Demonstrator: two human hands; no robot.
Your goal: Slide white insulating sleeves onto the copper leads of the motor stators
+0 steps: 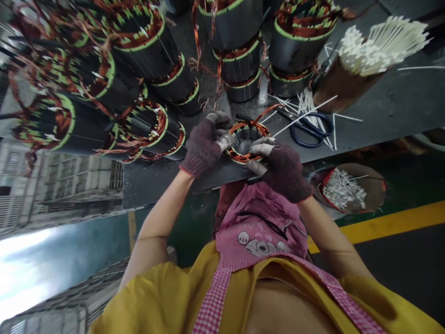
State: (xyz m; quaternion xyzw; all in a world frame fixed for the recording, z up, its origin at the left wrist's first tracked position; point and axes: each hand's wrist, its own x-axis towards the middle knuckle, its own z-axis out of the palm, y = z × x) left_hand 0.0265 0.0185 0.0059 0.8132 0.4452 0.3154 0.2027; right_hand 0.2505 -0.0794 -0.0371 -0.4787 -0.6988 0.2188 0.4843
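A ring-shaped motor stator (239,157) with copper windings and a dark slotted inside stands at the near edge of the dark table. My left hand (207,141), in a dark fingerless-looking glove with pale fingertips, is closed on its left rim. On the right side, my right hand (280,164), gloved alike, grips the rim with the fingers at the opening and the thumb lower down. A copper lead (269,111) sticks out from the stator toward the upper right. Blue-handled scissors (309,130) lie just right of it, among loose white sticks (308,104).
Stacked stators (239,69) with copper windings fill the back and left of the table (149,183). A brown container (340,88) of white sticks stands at the back right. Below the table edge, a bag (375,188) holds short white pieces.
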